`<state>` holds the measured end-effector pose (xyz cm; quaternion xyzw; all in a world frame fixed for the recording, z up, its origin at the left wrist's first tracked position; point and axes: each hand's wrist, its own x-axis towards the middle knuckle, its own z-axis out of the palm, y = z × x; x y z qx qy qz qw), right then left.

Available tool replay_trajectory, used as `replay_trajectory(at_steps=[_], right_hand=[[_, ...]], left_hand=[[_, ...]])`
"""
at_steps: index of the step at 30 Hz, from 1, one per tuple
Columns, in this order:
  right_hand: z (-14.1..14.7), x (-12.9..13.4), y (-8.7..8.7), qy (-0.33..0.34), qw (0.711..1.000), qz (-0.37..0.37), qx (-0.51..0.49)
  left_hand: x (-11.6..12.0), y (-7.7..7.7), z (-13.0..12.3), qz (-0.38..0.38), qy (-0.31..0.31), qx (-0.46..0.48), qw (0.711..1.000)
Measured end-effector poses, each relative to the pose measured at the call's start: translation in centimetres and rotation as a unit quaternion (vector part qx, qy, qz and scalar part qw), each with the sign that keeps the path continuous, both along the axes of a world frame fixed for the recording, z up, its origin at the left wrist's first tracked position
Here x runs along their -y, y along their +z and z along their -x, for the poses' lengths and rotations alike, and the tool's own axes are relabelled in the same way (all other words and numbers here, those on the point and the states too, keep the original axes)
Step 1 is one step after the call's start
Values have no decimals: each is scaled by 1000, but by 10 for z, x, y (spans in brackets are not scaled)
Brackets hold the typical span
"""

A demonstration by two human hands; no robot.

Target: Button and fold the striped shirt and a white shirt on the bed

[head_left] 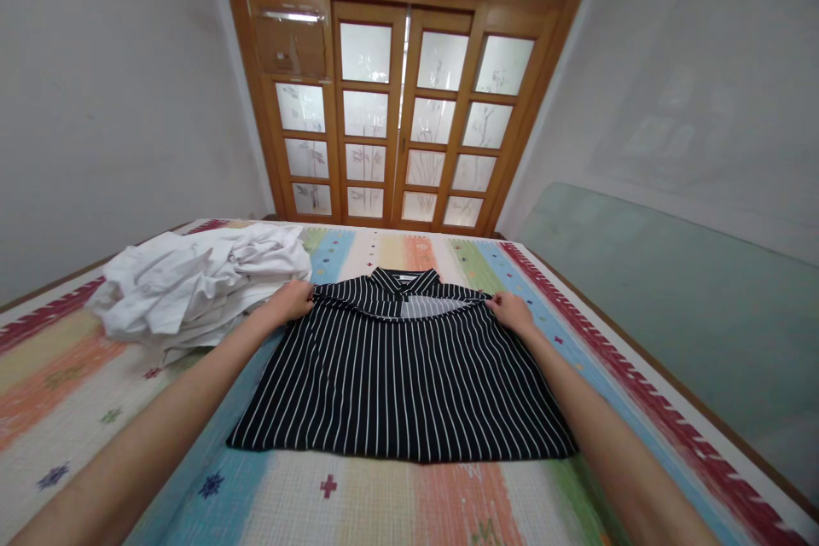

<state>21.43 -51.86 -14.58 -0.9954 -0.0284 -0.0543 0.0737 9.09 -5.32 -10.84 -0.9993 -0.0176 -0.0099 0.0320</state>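
A black shirt with white stripes (403,384) lies on the bedspread, its collar at the far side and a folded edge toward me. My left hand (294,300) is closed on the upper left of the shirt, fingers pinching the cloth. At the upper right, my right hand (512,311) pinches the same layer. Between the two hands the cloth is stretched and sags in the middle, showing a pale grey inside below the collar. Both thumbs are partly hidden.
A heap of white clothes (192,281) sits to the left, right beside my left hand. Under everything spreads a striped, colourful bedspread (358,503). Beyond the bed stand wooden doors with glass panes (403,111). A pale green panel (671,299) lines the right side.
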Motion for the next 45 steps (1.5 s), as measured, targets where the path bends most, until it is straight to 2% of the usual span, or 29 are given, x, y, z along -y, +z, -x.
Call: replay_trajectory(at_steps=[3, 7, 8, 10, 12, 14, 17, 20, 25, 30, 34, 39, 45], right_hand=[[4, -5, 2, -9, 1000, 15, 23], [14, -18, 12, 3, 995, 8, 102], [17, -24, 14, 33, 993, -6, 111], [26, -36, 16, 136, 984, -41, 104], [38, -49, 13, 252, 961, -75, 82], [51, -61, 5, 336, 934, -98, 67], [66, -74, -12, 385, 912, -120, 70], [68, -81, -25, 397, 906, -128, 78], [47, -84, -35, 378, 916, -110, 73], [26, -87, -36, 300, 947, -72, 84], [17, -84, -29, 224, 966, -49, 120], [10, -68, -23, 114, 986, 14, 118], [1, -41, -16, 86, 989, 54, 103]], left_hand=[[4, -1, 0, -8, 18, 10, 1000], [18, -3, 5, -35, 29, 97, 994], [25, -4, 7, -39, 30, 112, 992], [40, -5, 13, -21, 30, 107, 994], [58, -10, 19, 27, 14, 84, 996], [75, -17, 27, 79, -31, 82, 993], [92, -32, 36, 127, -96, 104, 982], [96, -47, 36, 160, -115, 115, 974], [85, -59, 17, 166, -122, 90, 974], [75, -62, -6, 125, -98, 105, 982], [69, -57, -15, 74, -59, 144, 985], [53, -48, -17, 17, -12, 153, 988], [24, -42, -18, 37, 0, 150, 988]])
